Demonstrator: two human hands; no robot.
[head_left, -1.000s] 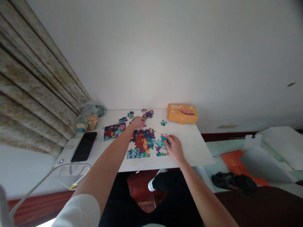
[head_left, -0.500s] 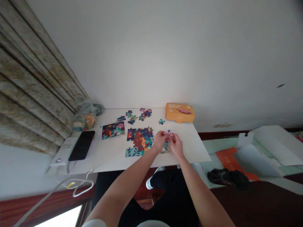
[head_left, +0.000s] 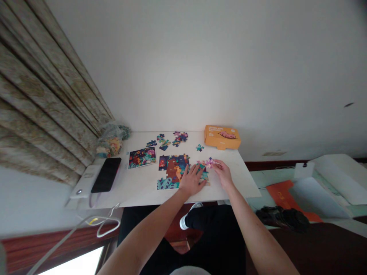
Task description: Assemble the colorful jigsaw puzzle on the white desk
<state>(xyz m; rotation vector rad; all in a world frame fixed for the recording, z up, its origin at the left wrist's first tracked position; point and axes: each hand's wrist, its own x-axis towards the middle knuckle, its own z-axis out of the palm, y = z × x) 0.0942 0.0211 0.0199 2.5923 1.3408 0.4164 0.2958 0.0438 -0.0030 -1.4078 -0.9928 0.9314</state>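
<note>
Left hand (head_left: 191, 181) lies flat on the right side of the half-built jigsaw puzzle (head_left: 172, 172), with its fingers spread wide. Right hand (head_left: 224, 175) is closed up narrow. Its fingertips (head_left: 216, 162) pinch a small clump of pink and purple puzzle pieces (head_left: 209, 163). It looks like they hold the clump up, but it is hard to tell if it touches the puzzle.

The clump sits just past the right edge of the puzzle and is longer side to side than front to back. Right hand is the one on the clump, and left hand is the one on the puzzle. Some teal puzzle pieces (head_left: 204, 176) sit just right of the left hand's fingers, under the clump.

The puzzle lies on a white worktop (head_left: 241, 179), and it is wider than it is tall. Behind the puzzle are loose puzzle pieces (head_left: 164, 144). To its left is a bright flower picture card (head_left: 142, 157). Behind it and to the right is an orange box (head_left: 222, 137). Far to its left are a black phone (head_left: 106, 175) and a clear plastic bag (head_left: 110, 144).
</note>
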